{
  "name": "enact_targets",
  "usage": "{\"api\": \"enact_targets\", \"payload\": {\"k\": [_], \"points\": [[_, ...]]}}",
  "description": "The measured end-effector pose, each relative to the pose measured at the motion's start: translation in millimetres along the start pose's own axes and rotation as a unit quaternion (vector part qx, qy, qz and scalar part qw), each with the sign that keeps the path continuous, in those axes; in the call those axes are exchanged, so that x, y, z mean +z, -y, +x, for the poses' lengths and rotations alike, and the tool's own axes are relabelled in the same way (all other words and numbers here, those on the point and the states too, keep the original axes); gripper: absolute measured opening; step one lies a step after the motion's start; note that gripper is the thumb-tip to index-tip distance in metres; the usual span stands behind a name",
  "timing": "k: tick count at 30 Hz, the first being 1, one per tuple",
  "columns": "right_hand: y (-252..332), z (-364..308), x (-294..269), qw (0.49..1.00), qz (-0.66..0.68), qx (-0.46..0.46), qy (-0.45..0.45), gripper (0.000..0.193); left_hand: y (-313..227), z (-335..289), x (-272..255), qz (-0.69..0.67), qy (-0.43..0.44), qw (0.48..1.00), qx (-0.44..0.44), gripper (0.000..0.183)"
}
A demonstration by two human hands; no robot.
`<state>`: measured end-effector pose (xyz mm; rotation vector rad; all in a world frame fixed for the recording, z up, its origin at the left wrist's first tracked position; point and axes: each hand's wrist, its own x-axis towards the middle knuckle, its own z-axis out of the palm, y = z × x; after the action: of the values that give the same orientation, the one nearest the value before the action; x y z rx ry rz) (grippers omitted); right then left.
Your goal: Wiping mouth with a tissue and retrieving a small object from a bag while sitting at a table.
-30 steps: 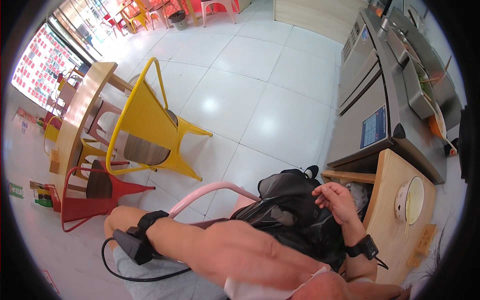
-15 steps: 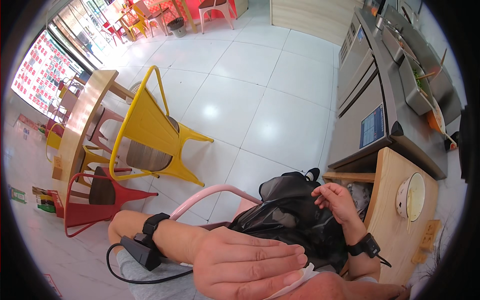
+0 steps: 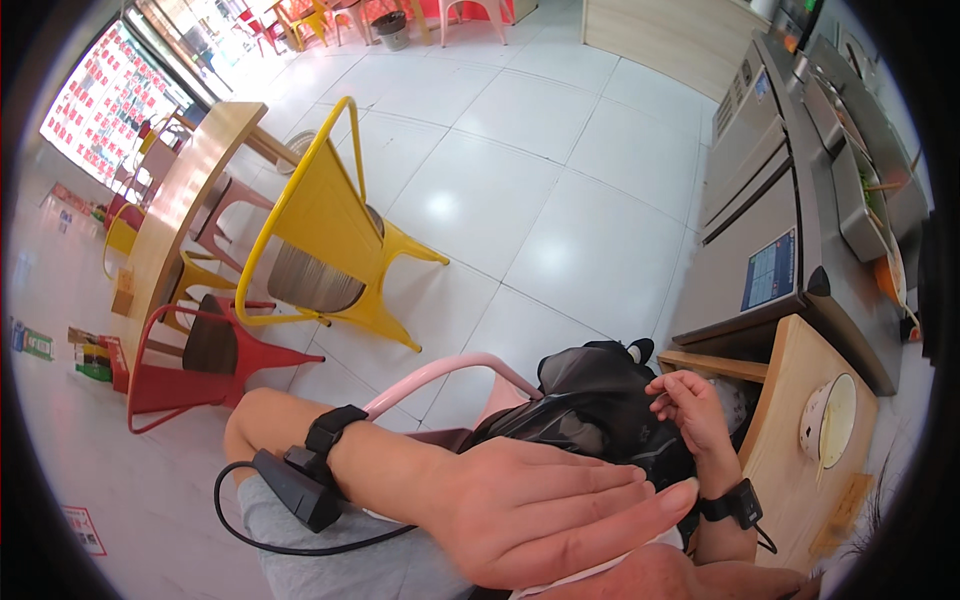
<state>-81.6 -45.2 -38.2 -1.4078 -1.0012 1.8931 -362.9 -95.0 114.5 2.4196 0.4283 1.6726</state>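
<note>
Left hand has shifted toward right hand, fingers flat over white tissue below-left of that landmark, grip indeterminable; right fingers loosely curled, empty. Tissue: probably light, soft, tearable; hold broadly.

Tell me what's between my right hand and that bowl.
The head view shows mainly the wooden table, edge and top, between your right hand and the bowl.

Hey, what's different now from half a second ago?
The left hand has slid rightward, and the whole view has shifted slightly. No pick-up or release is visible; whether the left hand holds the white tissue along its lower edge is unclear. The right hand stays loosely curled, and the bowl stays on the table.
</note>
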Motion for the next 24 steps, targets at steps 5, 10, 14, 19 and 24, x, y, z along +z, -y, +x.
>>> {"api": "enact_targets", "payload": {"k": [5,10,14,19,24], "points": [[1.1,2.0,-0.1,1.0,0.002,-0.011,0.002,0.02,-7.8,-6.0,-13.7,-0.036,0.091,0.991,-0.093,0.042],[0.7,1.7,0.6,1.0,0.001,-0.014,-0.002,0.019,3.8,-4.6,-14.1,-0.14,0.151,0.969,-0.137,0.049],[1.3,2.7,2.2,1.0,-0.006,-0.016,-0.003,0.02,5.0,-7.9,-11.6,-0.281,0.128,0.939,-0.15,0.052],[0.8,-0.3,0.8,1.0,-0.004,-0.025,-0.008,0.021,6.3,1.0,-20.2,-0.416,0.198,0.861,-0.215,0.056],[1.0,-1.7,-0.5,1.0,-0.003,-0.018,-0.003,0.021,4.9,0.1,-16.6,-0.469,0.167,0.838,-0.223,0.05]]}}
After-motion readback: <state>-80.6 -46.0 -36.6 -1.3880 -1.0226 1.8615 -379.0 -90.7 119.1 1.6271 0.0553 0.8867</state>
